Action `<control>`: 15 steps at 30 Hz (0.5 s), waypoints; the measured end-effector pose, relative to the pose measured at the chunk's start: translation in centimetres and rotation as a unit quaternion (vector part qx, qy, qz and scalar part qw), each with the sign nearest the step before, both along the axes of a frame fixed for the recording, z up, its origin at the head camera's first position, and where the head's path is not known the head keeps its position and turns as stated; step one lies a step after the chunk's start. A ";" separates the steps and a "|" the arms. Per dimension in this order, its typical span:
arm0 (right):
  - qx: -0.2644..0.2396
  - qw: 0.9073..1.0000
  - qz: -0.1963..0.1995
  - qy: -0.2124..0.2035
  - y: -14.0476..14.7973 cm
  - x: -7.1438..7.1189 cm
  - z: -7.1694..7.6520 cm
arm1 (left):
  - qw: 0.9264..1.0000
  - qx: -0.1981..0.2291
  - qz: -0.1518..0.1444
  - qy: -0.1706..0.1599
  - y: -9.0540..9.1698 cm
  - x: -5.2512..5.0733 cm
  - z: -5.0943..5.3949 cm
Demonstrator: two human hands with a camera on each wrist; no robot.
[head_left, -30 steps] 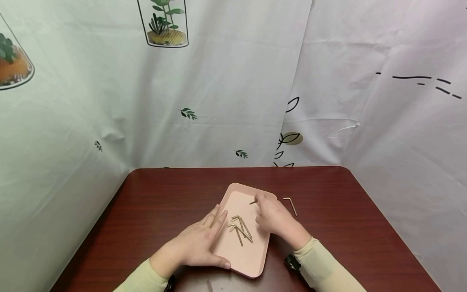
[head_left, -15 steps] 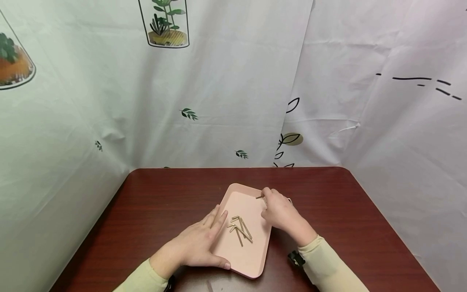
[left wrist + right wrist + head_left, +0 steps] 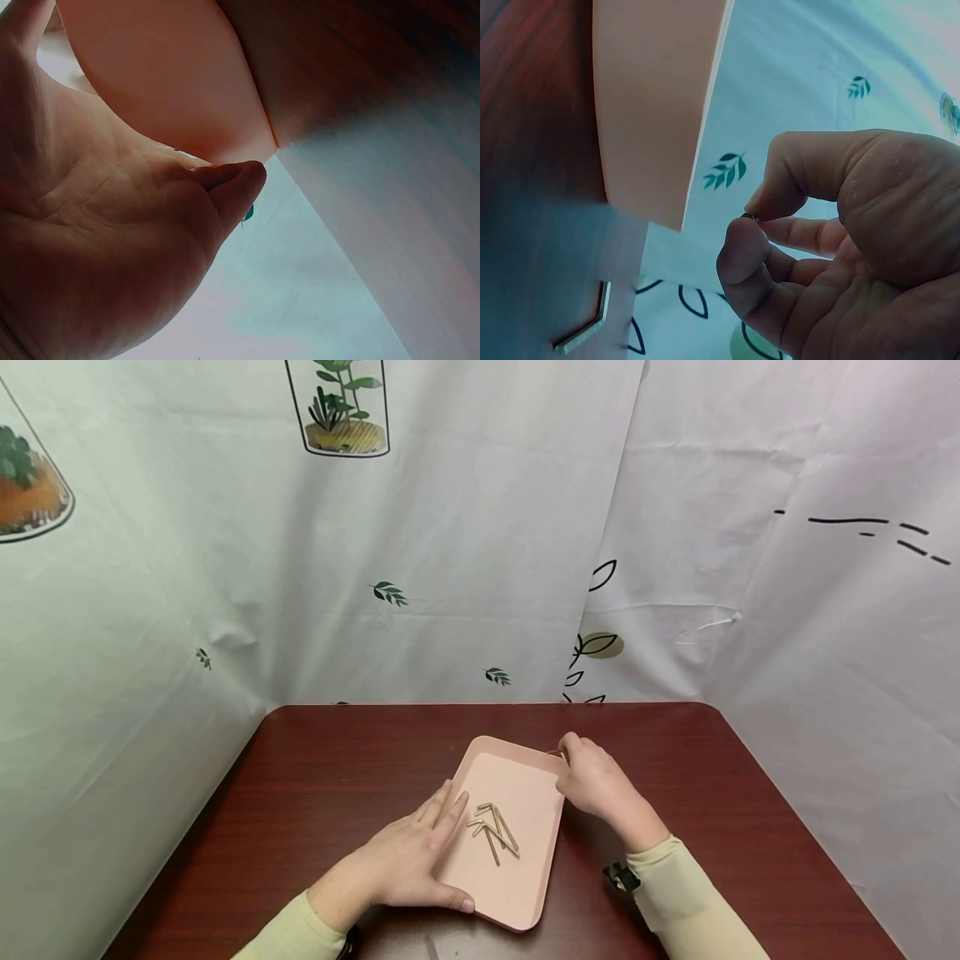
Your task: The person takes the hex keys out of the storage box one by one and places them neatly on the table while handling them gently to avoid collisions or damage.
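Note:
A pink rectangular tray (image 3: 517, 893) lies slantwise on the table, with several brass-coloured L-shaped hex keys (image 3: 495, 831) in a loose pile inside. My left hand (image 3: 408, 860) rests along its left side, fingers straight, thumb at the near rim. Above the far right corner, my right hand (image 3: 600, 781) pinches one hex key (image 3: 555, 752) between thumb and index finger; in the right wrist view only its tip shows. Another hex key (image 3: 585, 330) lies on the table beyond the tray in that view; in the head view my right hand hides it.
The dark red wooden table (image 3: 337, 760) has rounded far corners. White cloth (image 3: 450, 527) printed with leaves and plant jars hangs behind and at both sides. A thin greyish streak (image 3: 431, 947) shows at the near edge of the view.
My right hand has moved right and away from me, carrying the pinched hex key from over the tray's inside to its far right corner. The left hand and the pile have stayed put.

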State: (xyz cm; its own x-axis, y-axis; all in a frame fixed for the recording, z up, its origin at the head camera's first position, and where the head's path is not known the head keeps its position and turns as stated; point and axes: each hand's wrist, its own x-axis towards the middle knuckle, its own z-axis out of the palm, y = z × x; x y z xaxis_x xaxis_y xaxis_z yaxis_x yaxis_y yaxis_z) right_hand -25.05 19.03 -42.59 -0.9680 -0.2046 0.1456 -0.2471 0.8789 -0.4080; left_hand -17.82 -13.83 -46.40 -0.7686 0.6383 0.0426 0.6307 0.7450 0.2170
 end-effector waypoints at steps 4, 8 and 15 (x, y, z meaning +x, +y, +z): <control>-0.002 1.000 -0.005 -0.008 0.6 -0.4 0.0 | 1.000 0.000 0.002 -0.004 0.0 0.0 0.0; -0.003 1.000 -0.010 -0.013 1.2 -0.7 -0.3 | 1.000 -0.001 0.003 -0.010 0.0 0.1 0.0; -0.001 1.000 -0.011 -0.015 2.4 -1.5 -0.5 | 1.000 -0.001 0.003 -0.011 0.0 0.1 0.1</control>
State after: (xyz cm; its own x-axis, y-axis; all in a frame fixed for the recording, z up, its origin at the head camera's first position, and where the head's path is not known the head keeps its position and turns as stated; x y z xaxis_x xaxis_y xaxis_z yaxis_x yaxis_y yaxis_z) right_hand -26.51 21.44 -43.14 -0.9762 -0.1823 0.1178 -0.2152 0.8830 -0.4171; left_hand -17.76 -13.85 -46.29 -0.7732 0.6336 0.0247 0.6213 0.7492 0.2298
